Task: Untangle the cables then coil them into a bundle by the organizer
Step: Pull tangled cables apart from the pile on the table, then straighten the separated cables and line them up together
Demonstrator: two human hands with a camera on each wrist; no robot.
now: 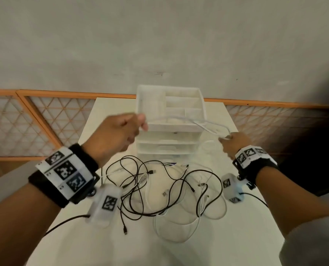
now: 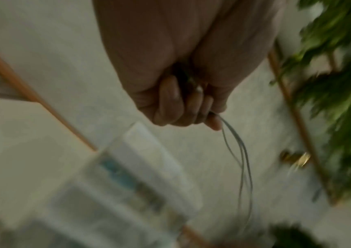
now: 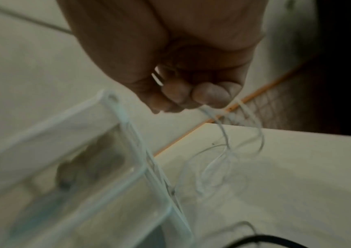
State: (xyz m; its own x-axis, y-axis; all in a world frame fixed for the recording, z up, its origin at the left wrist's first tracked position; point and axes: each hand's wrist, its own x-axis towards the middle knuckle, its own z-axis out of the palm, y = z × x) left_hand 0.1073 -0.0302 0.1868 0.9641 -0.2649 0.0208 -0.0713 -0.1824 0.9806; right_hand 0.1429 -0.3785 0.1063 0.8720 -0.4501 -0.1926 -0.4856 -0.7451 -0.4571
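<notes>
Here | white table point(image 1: 246, 217) | grey wall point(image 1: 159, 35) | orange lattice railing point(image 1: 35, 120)

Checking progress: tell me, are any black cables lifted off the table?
No, the black cables lie tangled on the table; both hands hold only a white cable.

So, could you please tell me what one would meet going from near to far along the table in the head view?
Tangled cables → white drawer organizer → orange lattice railing → grey wall.
</notes>
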